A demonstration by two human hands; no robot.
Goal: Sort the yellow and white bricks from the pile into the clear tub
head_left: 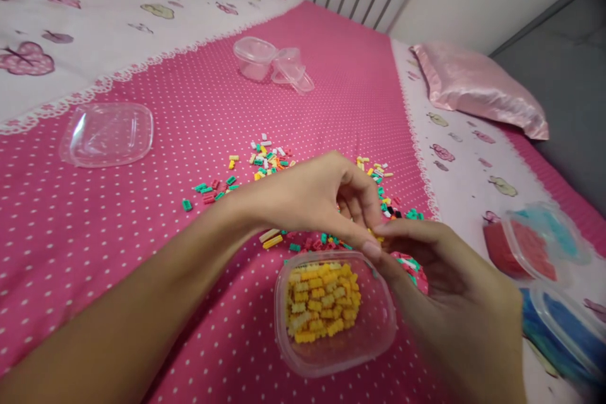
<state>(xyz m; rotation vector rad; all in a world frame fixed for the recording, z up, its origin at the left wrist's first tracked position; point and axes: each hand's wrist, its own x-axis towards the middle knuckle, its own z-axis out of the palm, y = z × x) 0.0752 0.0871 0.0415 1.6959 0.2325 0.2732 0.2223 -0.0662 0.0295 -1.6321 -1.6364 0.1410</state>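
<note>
My left hand (322,196) reaches across from the left with its fingers curled in. It meets the fingertips of my right hand (454,290), and both pinch a small yellow building brick (377,235) that is mostly covered by the fingers. Just below, a clear plastic container (379,334) stands on the bed with many yellow bricks (324,297) gathered in its left part. Behind and under the hands lies a loose pile of small bricks (269,158) in green, white, red, yellow and orange, partly hidden by my left hand.
A clear lid (108,136) lies at the left on the pink dotted bedsheet (199,107). Farther back are clear containers (255,63) and lids. At the right sit a container of red pieces (518,246) and one with blue pieces (563,328). A pink pillow (478,88) rests behind them.
</note>
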